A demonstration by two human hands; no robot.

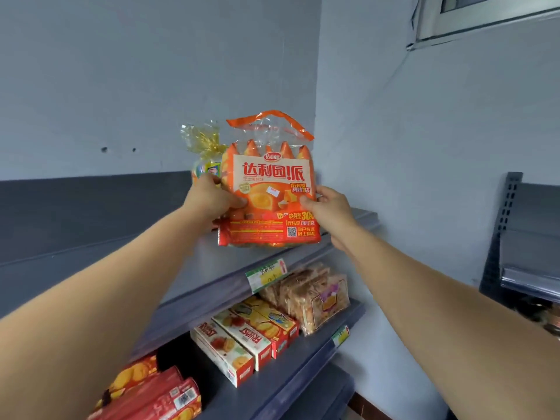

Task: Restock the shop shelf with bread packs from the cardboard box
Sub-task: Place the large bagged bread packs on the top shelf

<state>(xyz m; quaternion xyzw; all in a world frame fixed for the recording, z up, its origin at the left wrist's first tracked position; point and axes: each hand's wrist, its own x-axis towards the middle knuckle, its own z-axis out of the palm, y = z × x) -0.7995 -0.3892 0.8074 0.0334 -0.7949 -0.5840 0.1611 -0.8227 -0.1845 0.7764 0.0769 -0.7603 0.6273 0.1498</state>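
Observation:
An orange bread pack with red lettering and a clear handle top stands upright at the right end of the grey top shelf. My left hand grips its left side and my right hand grips its right side. Behind it, partly hidden, stands another clear pack tied with gold ribbon. The cardboard box is out of view.
The shelf below holds cracker packs and several biscuit boxes. Red packs lie lower left. Green price tags hang on the shelf edges. A wall corner is right of the shelf, and another shelf unit stands at far right.

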